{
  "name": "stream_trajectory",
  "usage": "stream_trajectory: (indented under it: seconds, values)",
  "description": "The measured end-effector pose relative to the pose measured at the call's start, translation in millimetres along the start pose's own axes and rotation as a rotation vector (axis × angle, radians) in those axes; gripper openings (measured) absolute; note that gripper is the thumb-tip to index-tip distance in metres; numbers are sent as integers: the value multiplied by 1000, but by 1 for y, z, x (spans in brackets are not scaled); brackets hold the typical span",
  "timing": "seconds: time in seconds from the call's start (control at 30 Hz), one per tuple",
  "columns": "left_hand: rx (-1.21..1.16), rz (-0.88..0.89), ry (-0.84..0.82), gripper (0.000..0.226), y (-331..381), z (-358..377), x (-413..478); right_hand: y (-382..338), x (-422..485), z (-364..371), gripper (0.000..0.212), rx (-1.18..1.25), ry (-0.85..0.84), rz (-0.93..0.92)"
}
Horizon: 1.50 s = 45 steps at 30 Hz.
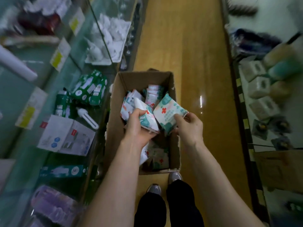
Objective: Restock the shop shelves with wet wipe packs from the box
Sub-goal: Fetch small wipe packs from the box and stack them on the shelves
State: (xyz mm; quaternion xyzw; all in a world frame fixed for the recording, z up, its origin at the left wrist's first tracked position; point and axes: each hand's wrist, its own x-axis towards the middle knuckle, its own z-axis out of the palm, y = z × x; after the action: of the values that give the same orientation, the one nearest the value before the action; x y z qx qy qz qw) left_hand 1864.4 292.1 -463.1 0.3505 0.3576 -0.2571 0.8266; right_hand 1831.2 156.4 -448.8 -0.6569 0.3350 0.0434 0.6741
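Matt cardboard box [118, 102] on glossy wooden floor [180, 46]

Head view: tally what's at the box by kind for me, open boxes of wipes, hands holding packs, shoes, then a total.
Open cardboard box: 1
Hands holding wet wipe packs: 2 (left hand, right hand)
Visible shoes: 2
Total: 5
The loose packs inside the box are too jumbled to count.
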Motion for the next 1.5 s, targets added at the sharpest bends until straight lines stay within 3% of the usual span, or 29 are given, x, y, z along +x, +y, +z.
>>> stream_trajectory:
  seconds: [0.37,0.53,0.67,0.77,0.87,0.93,1.37,1.5]
  values:
    - [218,117,-209,40,-18,133,-73,-93,-72,-93,16,307,267,-296]
    - [341,108,-393,18,-51,194,-111,-121,-92,-146,17,361,326,-326]
    - [444,105,-455,28,-83,242,-131,-138,-106,-206,14,384,393,-330]
    - [528,107,-493,39,-118,280,-148,-144,-121,-259,13,366,405,-349]
    - [590,88,-565,38,-158,314,-170,-147,-138,-312,34,346,427,-381]
    - [622,69,-596,37,-185,336,-185,-150,-150,-346,35,393,457,-394]
    - [876,-1,-784,38,-362,446,-269,-137,-226,-547,18,474,722,-421]
    - [942,-30,-832,27,-410,468,-282,-124,-243,-591,10,511,822,-396]
